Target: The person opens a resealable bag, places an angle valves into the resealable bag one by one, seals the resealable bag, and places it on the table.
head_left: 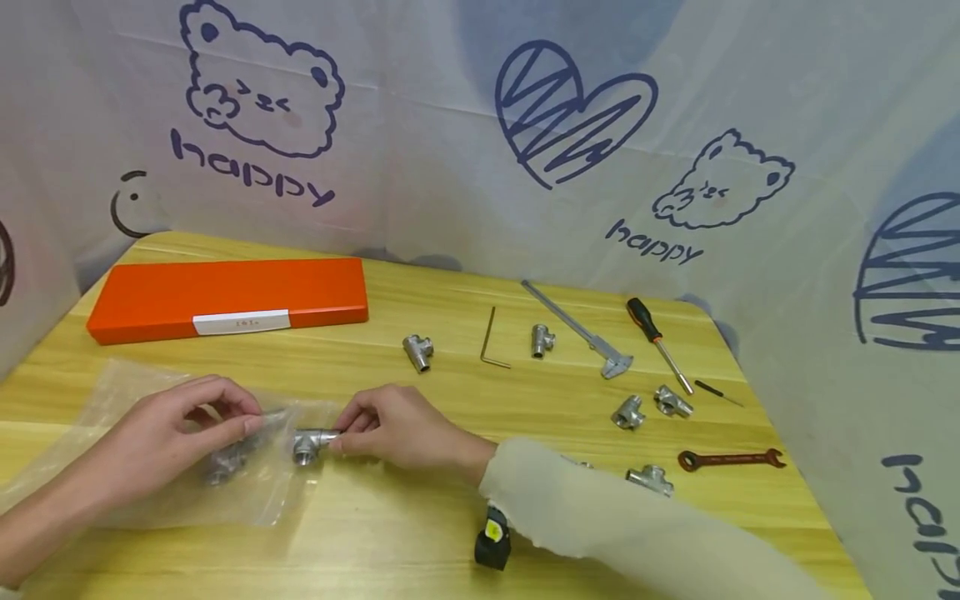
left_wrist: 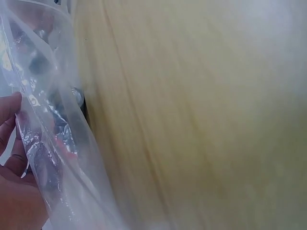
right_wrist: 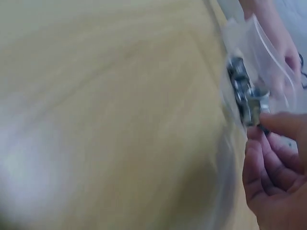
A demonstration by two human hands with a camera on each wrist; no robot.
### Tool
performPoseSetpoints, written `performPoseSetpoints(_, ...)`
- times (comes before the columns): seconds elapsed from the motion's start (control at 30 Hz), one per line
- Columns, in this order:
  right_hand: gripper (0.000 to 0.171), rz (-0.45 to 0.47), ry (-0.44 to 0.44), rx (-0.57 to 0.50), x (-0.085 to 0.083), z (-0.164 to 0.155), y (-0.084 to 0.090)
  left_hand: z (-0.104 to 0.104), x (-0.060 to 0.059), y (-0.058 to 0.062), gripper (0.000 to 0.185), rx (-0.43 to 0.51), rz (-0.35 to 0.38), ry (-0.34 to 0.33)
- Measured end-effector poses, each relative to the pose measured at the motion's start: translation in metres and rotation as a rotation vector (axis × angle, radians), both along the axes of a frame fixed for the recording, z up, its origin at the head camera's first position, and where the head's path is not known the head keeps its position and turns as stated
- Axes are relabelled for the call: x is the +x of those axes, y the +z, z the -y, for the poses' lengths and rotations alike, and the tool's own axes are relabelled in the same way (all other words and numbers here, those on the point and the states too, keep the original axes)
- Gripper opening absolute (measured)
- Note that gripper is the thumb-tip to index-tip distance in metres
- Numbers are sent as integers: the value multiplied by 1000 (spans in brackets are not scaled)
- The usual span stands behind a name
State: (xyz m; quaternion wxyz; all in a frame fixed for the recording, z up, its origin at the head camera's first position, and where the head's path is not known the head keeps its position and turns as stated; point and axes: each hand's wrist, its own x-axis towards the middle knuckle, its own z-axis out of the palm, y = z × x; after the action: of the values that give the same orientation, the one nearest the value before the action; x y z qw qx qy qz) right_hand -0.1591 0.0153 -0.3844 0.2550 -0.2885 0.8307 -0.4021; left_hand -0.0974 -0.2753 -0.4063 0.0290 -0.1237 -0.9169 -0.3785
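Note:
My left hand (head_left: 187, 425) pinches the upper edge of a clear plastic bag (head_left: 255, 500), which lies on the table at the left. Inside the bag, metal pipe fittings (head_left: 217, 475) show blurred through the plastic. Between thumb and fingertips my right hand (head_left: 405, 433) holds a metal tee fitting (head_left: 306, 447) by one end, right at the bag's mouth. In the right wrist view the held tee fitting (right_wrist: 256, 103) overlaps the bag and the fittings in it. The left wrist view shows the bag (left_wrist: 62, 143) hanging from the left fingers.
An orange case (head_left: 232, 292) lies at the back left. More tee fittings (head_left: 418, 352), a hex key (head_left: 489, 342), a caliper (head_left: 577, 329), a screwdriver (head_left: 660, 346) and a wrench (head_left: 731, 459) spread across the right side. A small black object with a yellow label (head_left: 492, 542) sits near the front.

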Motion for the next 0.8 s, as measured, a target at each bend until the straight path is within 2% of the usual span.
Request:
performPoseSetpoints(0.17, 28, 104, -16, -57, 11, 17, -5, -2, -1, -1, 11, 7, -6, -4)
performPoseSetpoints(0.3, 34, 164, -24, -110, 7, 2, -4, -3, -2, 0, 11, 4, -9, -2)
performPoseSetpoints(0.43, 31, 120, -34, -107, -7, -37, 1, -2, -1, 1, 12, 11, -19, -5)
performPoseSetpoints(0.53, 31, 61, -15, -43, -18, -73, 6, -1, 0, 1, 12, 16, -18, -11)
performPoseSetpoints(0.63, 30, 26, 41, 32, -25, -113, 8, -1, 1, 2, 12, 19, -17, -13)
performPoseSetpoints(0.8, 24, 30, 146, 132, -28, -170, 8, 1, 2, 2, 11, 12, 2, -4)
